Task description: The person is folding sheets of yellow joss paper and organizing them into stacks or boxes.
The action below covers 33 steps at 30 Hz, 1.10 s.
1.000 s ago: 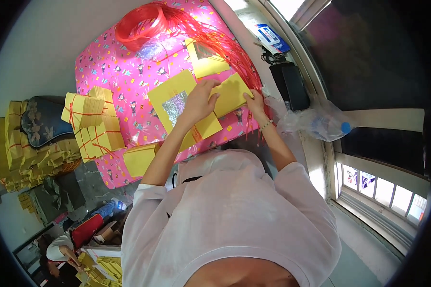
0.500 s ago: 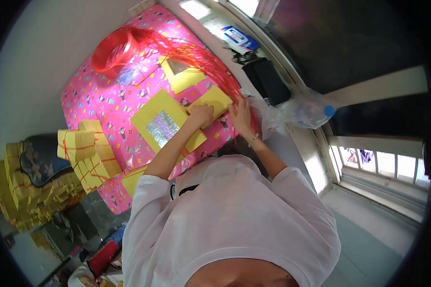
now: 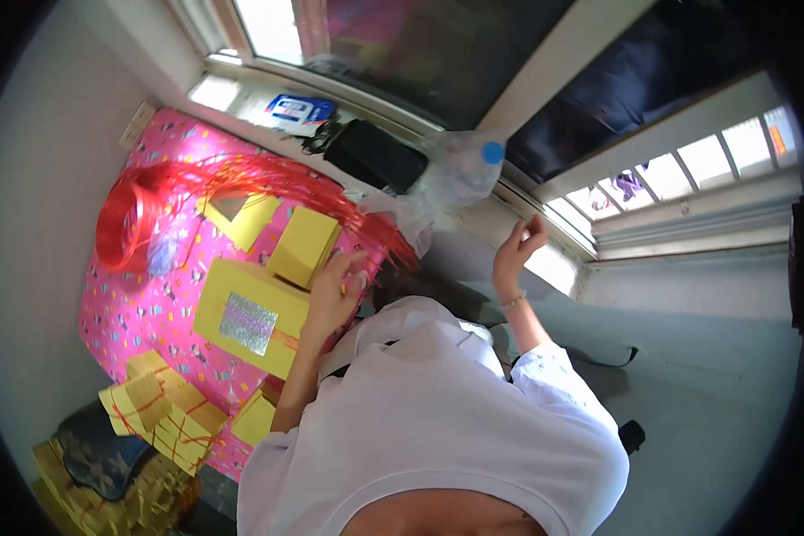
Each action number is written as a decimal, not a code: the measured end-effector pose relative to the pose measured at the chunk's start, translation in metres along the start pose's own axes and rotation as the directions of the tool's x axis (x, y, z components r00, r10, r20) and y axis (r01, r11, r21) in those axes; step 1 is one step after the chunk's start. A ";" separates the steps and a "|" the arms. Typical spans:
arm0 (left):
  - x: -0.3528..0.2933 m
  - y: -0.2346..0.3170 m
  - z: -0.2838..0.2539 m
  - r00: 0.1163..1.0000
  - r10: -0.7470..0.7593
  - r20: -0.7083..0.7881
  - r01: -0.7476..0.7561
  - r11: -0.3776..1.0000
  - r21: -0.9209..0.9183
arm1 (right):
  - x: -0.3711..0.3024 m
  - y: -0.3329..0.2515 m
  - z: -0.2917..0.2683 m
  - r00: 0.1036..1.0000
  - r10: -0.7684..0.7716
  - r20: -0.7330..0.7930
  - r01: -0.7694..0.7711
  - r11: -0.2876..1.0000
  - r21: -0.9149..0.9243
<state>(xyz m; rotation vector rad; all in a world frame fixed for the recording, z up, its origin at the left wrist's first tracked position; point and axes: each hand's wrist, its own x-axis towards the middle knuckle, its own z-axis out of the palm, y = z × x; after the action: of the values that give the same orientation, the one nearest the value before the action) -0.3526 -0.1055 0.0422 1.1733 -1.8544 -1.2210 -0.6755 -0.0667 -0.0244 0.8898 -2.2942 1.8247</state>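
My left hand (image 3: 335, 293) is over the table's near edge, beside a stack of yellow paper pieces (image 3: 305, 246). Its thumb and fingers are apart, with nothing seen between them. Out past the table's right side, my right hand (image 3: 516, 255) is raised before the window sill, a bracelet on its wrist. Those fingers are curled in; anything they pinch is too small to make out. Left of my left hand lies a larger yellow stack (image 3: 207, 308) with a silver glittery rectangle (image 3: 248, 323) on top. Red plastic strands (image 3: 286, 183) run along the table's far side.
A red coil (image 3: 121, 228) and a yellow piece with a triangular patch (image 3: 232, 207) lie on the pink patterned tablecloth (image 3: 165, 317). Tied yellow bundles (image 3: 183, 415) sit at the left edge. A black case (image 3: 375, 156) and blue-capped bottle (image 3: 473, 174) stand on the sill.
My view has turned to the right. My right hand has left the small yellow stack and swung out right, off the table. My left hand has drawn back from the stack and opened.
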 end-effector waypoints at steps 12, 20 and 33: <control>-0.008 0.056 0.028 0.983 0.169 0.075 -0.162 0.982 -0.098 | 0.153 -0.025 0.003 0.950 -0.207 -0.233 0.227 0.972 0.061; -0.006 0.048 0.023 0.986 0.153 0.064 -0.146 0.983 -0.108 | 0.149 -0.033 0.002 0.977 -0.097 -0.190 0.112 0.991 0.071; -0.003 0.042 0.031 0.979 0.170 0.108 -0.154 0.978 -0.144 | 0.149 -0.032 0.000 0.948 -0.196 -0.253 0.214 0.976 0.049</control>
<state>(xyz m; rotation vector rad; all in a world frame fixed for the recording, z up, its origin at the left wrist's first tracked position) -0.3916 -0.0835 0.0693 0.8745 -1.8812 -1.3263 -0.7837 -0.1284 0.0635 0.8227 -1.9202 1.8265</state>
